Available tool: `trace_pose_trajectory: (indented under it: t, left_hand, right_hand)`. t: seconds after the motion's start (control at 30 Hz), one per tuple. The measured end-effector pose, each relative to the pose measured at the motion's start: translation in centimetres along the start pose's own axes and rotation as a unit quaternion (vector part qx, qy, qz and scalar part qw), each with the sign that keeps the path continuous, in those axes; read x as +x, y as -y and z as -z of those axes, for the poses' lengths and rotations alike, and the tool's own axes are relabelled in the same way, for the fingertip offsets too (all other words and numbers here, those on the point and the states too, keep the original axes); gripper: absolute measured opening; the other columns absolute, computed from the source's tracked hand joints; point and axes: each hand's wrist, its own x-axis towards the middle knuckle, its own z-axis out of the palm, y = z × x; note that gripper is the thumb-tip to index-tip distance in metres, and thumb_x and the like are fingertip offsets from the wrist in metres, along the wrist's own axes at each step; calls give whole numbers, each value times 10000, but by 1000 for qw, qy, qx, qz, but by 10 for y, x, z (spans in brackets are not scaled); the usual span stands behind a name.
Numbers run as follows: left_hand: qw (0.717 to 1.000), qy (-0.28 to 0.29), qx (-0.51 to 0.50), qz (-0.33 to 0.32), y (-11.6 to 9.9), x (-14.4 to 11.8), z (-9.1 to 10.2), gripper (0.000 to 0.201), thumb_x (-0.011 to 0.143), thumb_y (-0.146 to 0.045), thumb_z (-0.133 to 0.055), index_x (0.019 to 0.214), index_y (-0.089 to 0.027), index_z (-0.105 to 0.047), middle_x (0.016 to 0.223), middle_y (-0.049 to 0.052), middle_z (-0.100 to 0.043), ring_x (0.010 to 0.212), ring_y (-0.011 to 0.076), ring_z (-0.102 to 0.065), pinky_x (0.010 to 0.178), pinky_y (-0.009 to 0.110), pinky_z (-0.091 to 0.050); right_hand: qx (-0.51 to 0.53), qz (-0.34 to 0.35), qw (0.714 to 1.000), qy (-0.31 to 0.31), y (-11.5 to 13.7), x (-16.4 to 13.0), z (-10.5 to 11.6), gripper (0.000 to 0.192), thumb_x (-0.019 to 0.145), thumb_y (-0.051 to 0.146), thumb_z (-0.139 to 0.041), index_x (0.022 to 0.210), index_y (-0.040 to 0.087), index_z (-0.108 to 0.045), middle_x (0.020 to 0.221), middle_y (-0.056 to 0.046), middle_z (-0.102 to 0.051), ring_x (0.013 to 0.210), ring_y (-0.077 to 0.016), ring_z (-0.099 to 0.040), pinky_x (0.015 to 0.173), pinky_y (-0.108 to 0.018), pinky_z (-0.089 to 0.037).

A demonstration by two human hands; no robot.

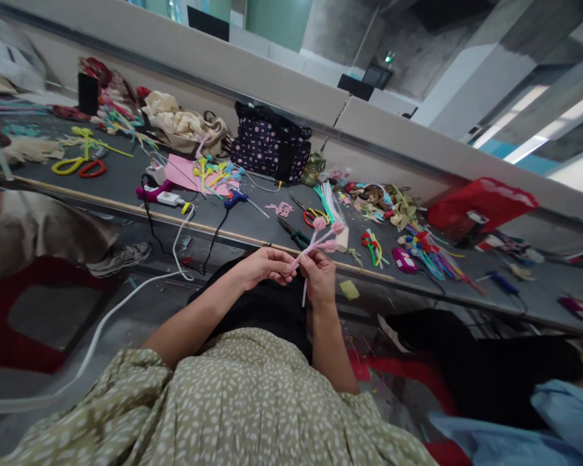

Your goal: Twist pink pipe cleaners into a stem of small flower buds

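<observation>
My left hand (265,266) and my right hand (319,277) meet in front of my lap, both pinching a small bunch of pink pipe-cleaner stems (315,243). Three curled pink heads (328,234) fan out above my fingers, toward the table edge. A short pink tail hangs down below my right hand. My forearms come out of a green sleeve with white specks.
A long dark worktable (126,184) holds scissors (294,232), a blue glue gun (236,198), a pink sheet (184,171), bundles of coloured pipe cleaners (430,252), a dotted bag (269,142) and a red bag (480,204). Another person sits at left, another in blue at lower right.
</observation>
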Motion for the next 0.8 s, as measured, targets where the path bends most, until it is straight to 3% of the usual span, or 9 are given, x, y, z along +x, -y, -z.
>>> trace_pose_trajectory:
  t: [0.2,0.43,0.63,0.8]
  left_hand:
    - [1000,23,-14,15,1,1,3,273,662,-220,-809,888,-105,-706,828,78,-711,685,129,-664,659,246,-550]
    - [992,71,-85,56,4,2,0,278,755,-321,-740,874,-74,-696,745,78,-686,598,125,-647,609,250,-556]
    - [980,89,-152,90,10,5,-3,266,744,-298,-753,860,-70,-680,666,46,-650,563,102,-611,593,237,-552]
    - [982,95,-141,83,10,4,-4,241,706,-273,-782,788,-84,-658,618,11,-614,523,76,-573,608,241,-553]
  right_hand:
    - [5,-14,1000,17,2,0,1,210,687,318,-748,688,159,-611,534,58,-534,416,-33,-349,405,-187,-225]
    - [14,-25,999,24,3,1,2,179,657,295,-773,681,175,-643,590,44,-581,458,-56,-459,427,-188,-352]
    - [35,-17,998,55,4,-1,5,161,648,292,-789,688,194,-668,617,31,-616,500,-80,-523,474,-207,-437]
    - [19,-15,997,80,4,-3,7,168,644,298,-792,687,189,-671,635,20,-645,535,-100,-558,528,-224,-469]
